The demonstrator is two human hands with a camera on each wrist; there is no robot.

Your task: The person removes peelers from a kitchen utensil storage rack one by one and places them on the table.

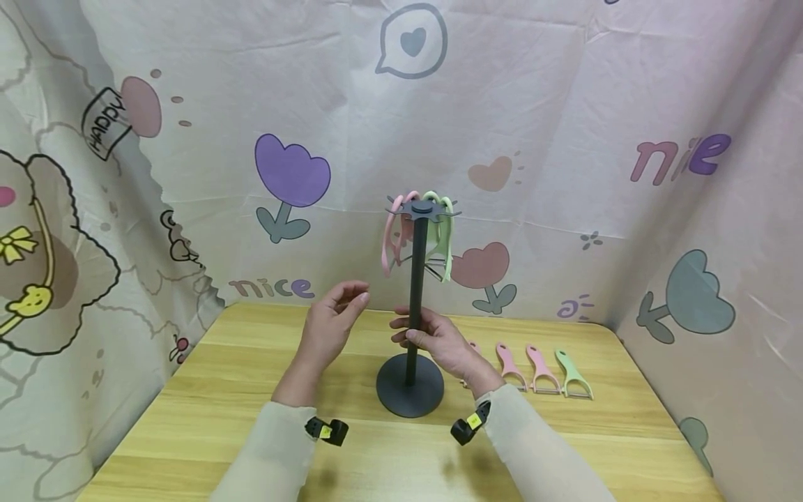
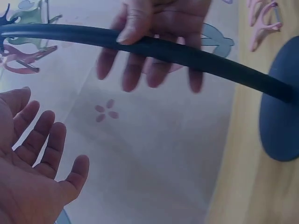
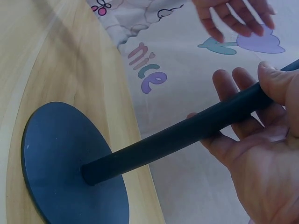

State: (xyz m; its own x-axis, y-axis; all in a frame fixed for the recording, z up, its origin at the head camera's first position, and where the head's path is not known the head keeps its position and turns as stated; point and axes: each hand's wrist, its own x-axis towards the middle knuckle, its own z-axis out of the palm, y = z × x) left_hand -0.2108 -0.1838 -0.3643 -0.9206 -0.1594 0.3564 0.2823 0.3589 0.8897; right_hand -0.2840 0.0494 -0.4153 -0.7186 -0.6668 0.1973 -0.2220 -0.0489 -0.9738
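A dark stand with a round base (image 1: 394, 394) and an upright pole (image 1: 416, 279) is on the wooden table. Pink peelers (image 1: 389, 240) and green peelers (image 1: 447, 240) hang from the hooks at its top. My right hand (image 1: 442, 343) holds the pole low down, thumb in front and fingers behind; the right wrist view shows the pole (image 3: 159, 142) lying between thumb and fingers. To the left of the pole, my left hand (image 1: 332, 317) is raised in the air, fingers loosely bent and holding nothing; the left wrist view shows its palm (image 2: 32, 186) apart from the pole.
On the table (image 1: 564, 446), right of the stand, lies a row of peelers: pink ones (image 1: 509, 362) (image 1: 541, 367), one partly behind my right hand, and a green one (image 1: 571, 369) at the right end. A printed curtain (image 1: 533, 84) hangs behind and beside the table.
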